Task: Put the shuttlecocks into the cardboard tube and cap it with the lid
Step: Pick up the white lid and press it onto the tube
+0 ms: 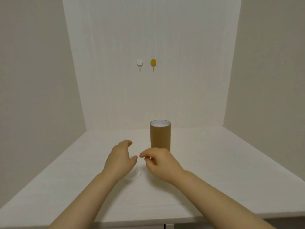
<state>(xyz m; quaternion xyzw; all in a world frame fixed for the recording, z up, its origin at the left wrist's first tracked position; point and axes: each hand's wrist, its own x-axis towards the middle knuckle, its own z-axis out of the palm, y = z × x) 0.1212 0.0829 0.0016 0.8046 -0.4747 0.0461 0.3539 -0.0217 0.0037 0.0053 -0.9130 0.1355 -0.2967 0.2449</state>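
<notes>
A short brown cardboard tube (160, 137) stands upright on the white table, its top uncovered. White shuttlecock feathers (159, 125) show just inside its rim. A clear round lid (137, 174) lies flat on the table in front of the tube, partly under my hands. My left hand (121, 160) hovers over the lid's left side with fingers spread and empty. My right hand (160, 163) is just right of the lid and in front of the tube, fingers curled loosely, nothing in it.
The white table (231, 179) fills the lower view, with its front edge near the bottom. Plain walls close in at the back and sides. Two small hooks, one white (139, 62) and one yellow (153, 63), hang on the back wall.
</notes>
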